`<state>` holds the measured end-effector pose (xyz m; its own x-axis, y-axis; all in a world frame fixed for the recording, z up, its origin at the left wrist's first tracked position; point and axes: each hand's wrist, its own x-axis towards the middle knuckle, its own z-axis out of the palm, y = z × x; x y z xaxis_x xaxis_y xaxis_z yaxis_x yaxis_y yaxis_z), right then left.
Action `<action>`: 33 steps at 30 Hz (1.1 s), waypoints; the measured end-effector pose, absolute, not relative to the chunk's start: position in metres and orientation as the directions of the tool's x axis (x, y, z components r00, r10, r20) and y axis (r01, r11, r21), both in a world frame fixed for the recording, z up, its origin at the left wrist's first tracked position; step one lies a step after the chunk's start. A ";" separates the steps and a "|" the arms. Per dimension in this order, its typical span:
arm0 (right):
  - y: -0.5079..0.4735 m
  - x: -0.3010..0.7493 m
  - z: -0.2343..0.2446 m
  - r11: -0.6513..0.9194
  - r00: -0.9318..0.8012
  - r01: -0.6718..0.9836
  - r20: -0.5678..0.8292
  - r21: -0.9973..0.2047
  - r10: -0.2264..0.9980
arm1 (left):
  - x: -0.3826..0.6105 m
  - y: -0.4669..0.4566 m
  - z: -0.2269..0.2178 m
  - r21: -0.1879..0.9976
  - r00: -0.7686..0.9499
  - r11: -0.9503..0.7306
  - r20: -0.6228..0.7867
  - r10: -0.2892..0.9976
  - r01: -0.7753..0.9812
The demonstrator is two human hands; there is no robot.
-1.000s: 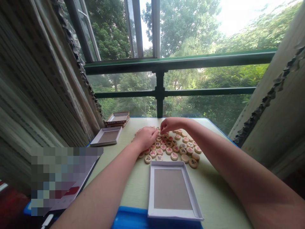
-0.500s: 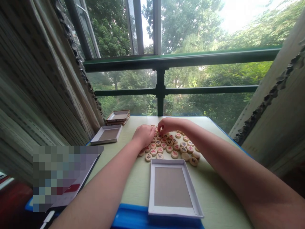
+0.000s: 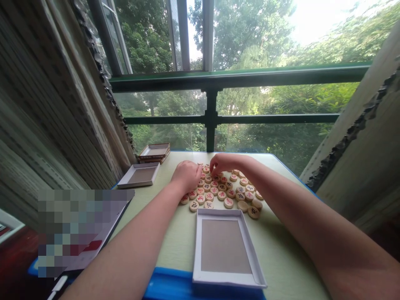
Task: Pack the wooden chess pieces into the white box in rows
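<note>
Many round wooden xiangqi pieces (image 3: 214, 191) with red or black characters lie spread on the pale green table (image 3: 175, 246). Most show their characters, and a few near the right front are blank side up. At the left edge of the spread, my left hand (image 3: 187, 175) is curled with its fingers together; what they hold, if anything, is hidden. My right hand (image 3: 221, 163) reaches over the far side, wrist bent. Its fingers are bent down among the pieces, and its fingertips are too small to show what they pinch. Between the hands lies a red-marked piece (image 3: 206, 170).
A shallow white box tray (image 3: 197, 250) lies at the near edge, over a blue surface (image 3: 168, 283). Another white tray (image 3: 153, 177) and stacked brown box parts (image 3: 154, 157) sit at the far left. A partly blurred device (image 3: 103, 237) is at left. Window railings (image 3: 212, 121) stand behind.
My right hand has shifted slightly right, and a red-marked piece between the hands shows more plainly. My left hand has moved a little left and stays curled at the pieces' edge.
</note>
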<state>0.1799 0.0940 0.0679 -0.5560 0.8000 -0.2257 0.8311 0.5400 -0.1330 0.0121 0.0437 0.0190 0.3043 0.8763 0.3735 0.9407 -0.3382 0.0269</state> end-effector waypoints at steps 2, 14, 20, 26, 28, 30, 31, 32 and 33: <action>0.095 0.180 0.068 0.527 -0.546 0.838 -0.234 -0.142 0.805 | 0.011 0.044 0.019 0.030 0.302 -0.337 0.374 0.877 0.941; 0.090 0.170 0.063 0.550 -0.552 0.833 -0.152 -0.060 0.820 | 0.009 0.046 0.017 -0.020 0.315 -0.335 0.396 0.862 0.942; 0.093 0.172 0.057 0.565 -0.569 0.822 -0.149 -0.072 0.809 | 0.008 0.045 0.017 0.006 0.332 -0.364 0.399 0.855 0.931; 0.093 0.173 0.057 0.563 -0.578 0.816 -0.172 -0.133 0.798 | 0.006 0.047 0.015 0.025 0.342 -0.381 0.391 0.855 0.924; 0.094 0.173 0.056 0.565 -0.583 0.812 -0.174 -0.143 0.794 | 0.004 0.049 0.013 0.044 0.342 -0.387 0.386 0.857 0.921; 0.095 0.173 0.055 0.568 -0.588 0.809 -0.181 -0.152 0.789 | 0.001 0.051 0.012 0.076 0.330 -0.387 0.389 0.860 0.919; 0.095 0.173 0.054 0.568 -0.591 0.807 -0.186 -0.163 0.785 | 0.000 0.052 0.011 0.095 0.318 -0.382 0.391 0.864 0.919; 0.096 0.174 0.054 0.567 -0.592 0.805 -0.193 -0.174 0.782 | -0.002 0.053 0.010 0.114 0.305 -0.374 0.389 0.869 0.920; 0.097 0.174 0.054 0.563 -0.591 0.806 -0.198 -0.184 0.782 | -0.002 0.053 0.010 0.133 0.293 -0.367 0.385 0.875 0.921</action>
